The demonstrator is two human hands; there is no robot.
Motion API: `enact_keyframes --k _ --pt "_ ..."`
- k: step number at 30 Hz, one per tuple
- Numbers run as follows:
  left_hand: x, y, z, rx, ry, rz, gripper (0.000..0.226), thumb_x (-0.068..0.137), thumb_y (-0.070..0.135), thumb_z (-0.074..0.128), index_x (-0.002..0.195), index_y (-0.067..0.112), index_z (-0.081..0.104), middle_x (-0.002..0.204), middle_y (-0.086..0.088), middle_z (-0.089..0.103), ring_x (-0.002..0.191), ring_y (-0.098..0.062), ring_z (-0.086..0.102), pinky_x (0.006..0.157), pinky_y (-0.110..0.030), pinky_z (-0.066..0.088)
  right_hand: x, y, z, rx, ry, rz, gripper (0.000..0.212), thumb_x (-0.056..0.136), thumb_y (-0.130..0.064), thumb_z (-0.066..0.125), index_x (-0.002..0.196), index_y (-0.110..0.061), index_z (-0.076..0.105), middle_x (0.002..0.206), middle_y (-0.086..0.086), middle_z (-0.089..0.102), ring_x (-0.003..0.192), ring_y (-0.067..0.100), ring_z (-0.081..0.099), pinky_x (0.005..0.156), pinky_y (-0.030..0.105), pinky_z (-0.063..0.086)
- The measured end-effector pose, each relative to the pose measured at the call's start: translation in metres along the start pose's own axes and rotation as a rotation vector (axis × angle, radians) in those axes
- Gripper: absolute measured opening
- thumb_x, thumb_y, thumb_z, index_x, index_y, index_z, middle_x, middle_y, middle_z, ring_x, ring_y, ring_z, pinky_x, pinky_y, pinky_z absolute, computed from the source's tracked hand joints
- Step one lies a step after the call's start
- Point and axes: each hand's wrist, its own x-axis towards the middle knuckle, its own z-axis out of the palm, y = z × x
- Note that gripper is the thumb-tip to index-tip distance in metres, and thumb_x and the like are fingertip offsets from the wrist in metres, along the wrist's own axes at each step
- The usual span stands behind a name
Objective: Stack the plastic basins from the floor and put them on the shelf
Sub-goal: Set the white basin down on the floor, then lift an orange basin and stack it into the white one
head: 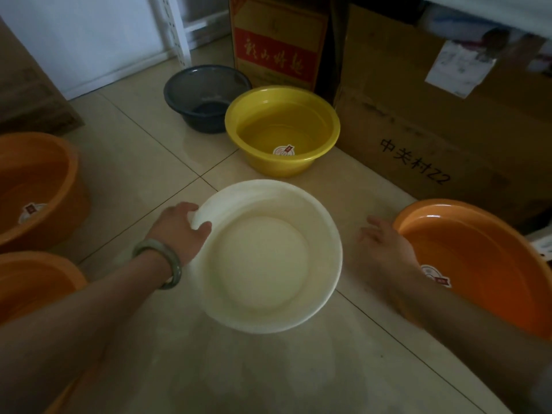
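Fingers (pixel 199 226) of the left hand (pixel 179 231) curl over the near-left rim of a white basin (pixel 268 255), thumb inside and the rest hidden beneath the lip, gripping it above the tiled floor (pixel 149 162); a pale green bangle (pixel 162 262) circles that wrist. To the other side, the right hand (pixel 385 243) hangs with its fingers spread loosely and holding nothing, in the gap between the white basin and an orange basin (pixel 484 258) at the right edge, just beside that basin's rim; whether it touches cannot be told. Two more orange basins (pixel 35 186) sit at the left edge, one nearer than the other, the farther one bearing a round sticker inside. Beyond the white basin a yellow basin (pixel 282 130) stands upright on the floor, a sticker on its inner wall, and just behind it, to the left, rests a dark grey basin (pixel 206 97). Large cardboard boxes (pixel 433 121) with printed characters line the right side, and a box with a red panel (pixel 274 55) stands behind the yellow basin. A white perforated shelf post (pixel 176 28) rises at the far wall.
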Motion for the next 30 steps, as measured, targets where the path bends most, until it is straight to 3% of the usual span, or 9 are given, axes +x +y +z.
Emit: enact_keyframes --k 2,5,8,12,16,22,27,30 --pt "-0.003 0.027 0.001 -0.01 -0.025 0.105 0.044 0.082 0.03 0.057 0.125 0.022 0.05 0.127 -0.007 0.052 0.102 -0.021 0.054 0.08 -0.03 0.043 -0.002 0.006 -0.019 -0.013 0.049 -0.073 0.048 0.092 -0.023 0.054 0.139 -0.024 0.042 0.133 0.001 0.058 0.115 0.019 0.057 0.09 0.032 0.046" --pt "-0.015 0.072 0.013 0.039 -0.089 0.345 0.039 0.083 0.025 0.057 0.122 0.023 0.052 0.124 -0.006 0.055 0.109 -0.021 0.053 0.09 -0.031 0.043 -0.007 0.021 -0.044 0.041 0.104 -0.075 0.046 0.093 -0.023 0.052 0.138 -0.026 0.043 0.131 -0.002 0.058 0.108 0.013 0.056 0.082 0.027 0.048" --pt "-0.03 0.118 0.033 0.052 -0.206 0.48 0.041 0.084 0.026 0.057 0.125 0.025 0.051 0.127 -0.002 0.057 0.116 -0.018 0.053 0.098 -0.034 0.042 -0.009 0.042 -0.069 0.051 0.157 -0.038 0.041 0.093 -0.029 0.051 0.134 -0.028 0.047 0.128 -0.001 0.059 0.102 0.015 0.058 0.086 0.036 0.05" --pt "-0.05 0.17 0.061 0.029 -0.355 0.511 0.042 0.086 0.025 0.056 0.127 0.023 0.05 0.131 0.001 0.056 0.119 -0.015 0.052 0.1 -0.033 0.042 -0.011 0.067 -0.097 0.01 0.232 -0.024 0.033 0.095 -0.03 0.047 0.126 -0.028 0.054 0.117 -0.005 0.062 0.085 0.005 0.058 0.068 0.018 0.043" --pt "-0.065 0.207 0.091 0.015 -0.404 0.536 0.04 0.086 0.025 0.057 0.126 0.022 0.051 0.126 0.003 0.058 0.114 -0.012 0.055 0.095 -0.027 0.042 -0.014 0.095 -0.121 0.061 0.377 0.054 0.032 0.093 -0.027 0.048 0.124 -0.033 0.055 0.116 -0.007 0.064 0.099 0.011 0.058 0.085 0.03 0.047" --pt "-0.074 0.239 0.133 0.058 -0.418 0.501 0.043 0.085 0.027 0.058 0.127 0.02 0.049 0.127 0.003 0.058 0.114 -0.015 0.056 0.099 -0.035 0.043 -0.02 0.139 -0.161 0.161 0.554 0.196 0.032 0.093 -0.025 0.046 0.122 -0.029 0.06 0.108 -0.004 0.066 0.099 0.02 0.062 0.083 0.033 0.048" --pt "-0.074 0.247 0.16 0.082 -0.421 0.412 0.053 0.082 0.031 0.062 0.131 0.017 0.047 0.128 -0.002 0.058 0.114 -0.021 0.056 0.097 -0.04 0.044 -0.019 0.169 -0.182 0.116 0.622 0.307 0.043 0.088 -0.019 0.047 0.129 -0.027 0.055 0.13 0.005 0.061 0.114 0.026 0.058 0.091 0.041 0.049" --pt "-0.075 0.251 0.17 0.096 -0.447 0.383 0.053 0.082 0.034 0.062 0.13 0.018 0.048 0.126 -0.003 0.06 0.111 -0.022 0.058 0.095 -0.04 0.046 -0.018 0.183 -0.185 0.1 0.562 0.409 0.048 0.091 -0.02 0.048 0.138 -0.024 0.045 0.138 0.006 0.055 0.115 0.026 0.059 0.085 0.037 0.051"
